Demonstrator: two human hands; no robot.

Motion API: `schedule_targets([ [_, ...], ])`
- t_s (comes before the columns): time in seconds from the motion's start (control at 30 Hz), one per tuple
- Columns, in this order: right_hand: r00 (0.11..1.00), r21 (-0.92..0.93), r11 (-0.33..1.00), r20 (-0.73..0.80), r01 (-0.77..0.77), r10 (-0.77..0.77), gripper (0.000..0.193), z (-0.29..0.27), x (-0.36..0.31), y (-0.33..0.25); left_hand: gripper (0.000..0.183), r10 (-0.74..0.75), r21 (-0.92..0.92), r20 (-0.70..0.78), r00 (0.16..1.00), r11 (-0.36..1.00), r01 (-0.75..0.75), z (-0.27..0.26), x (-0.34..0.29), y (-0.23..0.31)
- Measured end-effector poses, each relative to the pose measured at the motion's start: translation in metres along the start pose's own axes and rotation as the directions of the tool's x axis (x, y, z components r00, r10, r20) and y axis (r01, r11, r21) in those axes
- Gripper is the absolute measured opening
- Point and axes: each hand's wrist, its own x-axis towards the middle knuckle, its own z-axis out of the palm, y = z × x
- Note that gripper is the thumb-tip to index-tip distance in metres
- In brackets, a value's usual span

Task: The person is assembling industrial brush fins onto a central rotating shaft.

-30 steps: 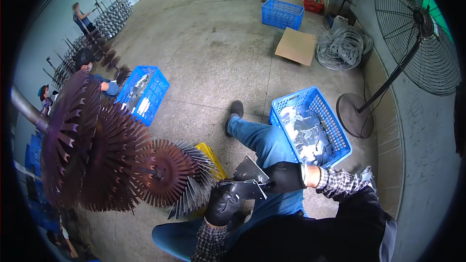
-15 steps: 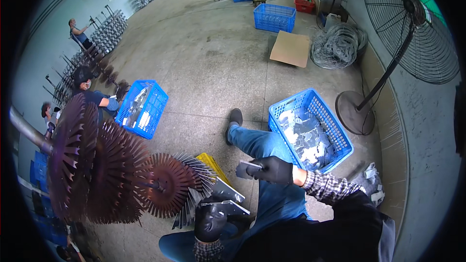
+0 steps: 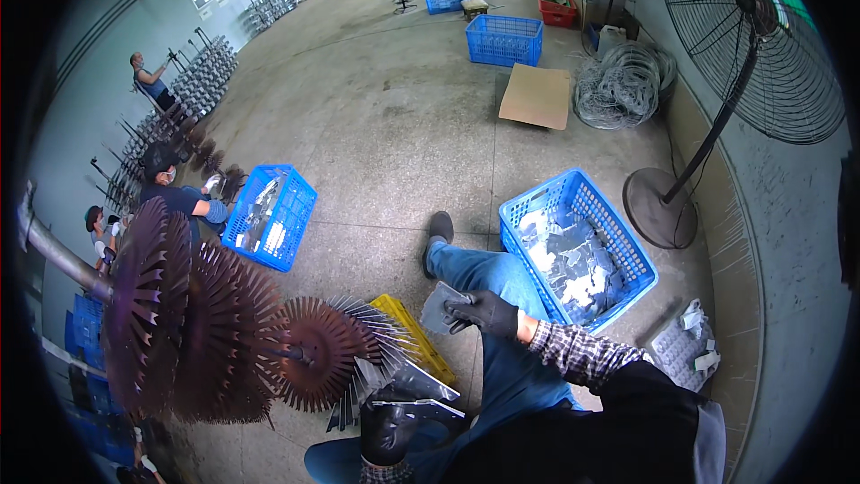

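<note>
My right hand, in a black glove, pinches a small flat grey metal plate in front of my knee. The black-gloved left hand is closed around thin flat metal plates with shiny edges; how many it holds I cannot tell. Just beyond that hand stands a rack of rust-brown slotted discs on a shaft. Grey metal strips or plates fan out around the rim of its nearest disc. To the right of my leg, a blue crate holds a heap of flat metal plates.
A yellow crate sits behind the discs. Left of centre, a co-worker sits by another blue crate. On the right are a standing fan, a wire coil, cardboard and a grey tray.
My right hand has moved slightly left, and its plate has turned to show more of its broad face. The left hand stays near the discs. The whole view has shifted a little.
</note>
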Motion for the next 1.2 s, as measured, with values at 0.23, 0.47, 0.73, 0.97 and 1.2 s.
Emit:
schedule_targets([
  [0.23, 0.999, 0.176, 0.983, -0.012, -0.047, 0.050, 0.034, -0.015, 0.005, 0.026, 0.015, 0.015, 0.109, 0.025, 1.000, 0.994, -0.017, 0.006, 0.000, 0.007],
  [0.47, 0.999, 0.173, 0.984, -0.023, -0.041, 0.046, 0.034, -0.019, 0.006, 0.038, 0.016, 0.101, 0.190, 0.139, 0.985, 0.973, -0.127, 0.042, 0.007, 0.025],
  [0.73, 0.998, 0.198, 0.979, -0.020, -0.055, 0.061, 0.033, -0.015, 0.003, 0.027, 0.017, 0.141, 0.283, 0.125, 0.982, 0.944, -0.172, 0.011, 0.002, 0.017],
  [0.97, 0.998, 0.267, 0.962, 0.000, -0.059, 0.061, 0.034, -0.017, 0.006, 0.030, 0.014, 0.112, 0.374, 0.179, 0.978, 0.911, -0.172, 0.021, -0.001, 0.044],
  [1.2, 0.997, 0.255, 0.965, -0.008, -0.066, 0.070, 0.035, -0.009, 0.007, 0.024, 0.022, 0.279, 0.382, 0.130, 0.951, 0.872, -0.308, -0.056, -0.030, 0.051],
])
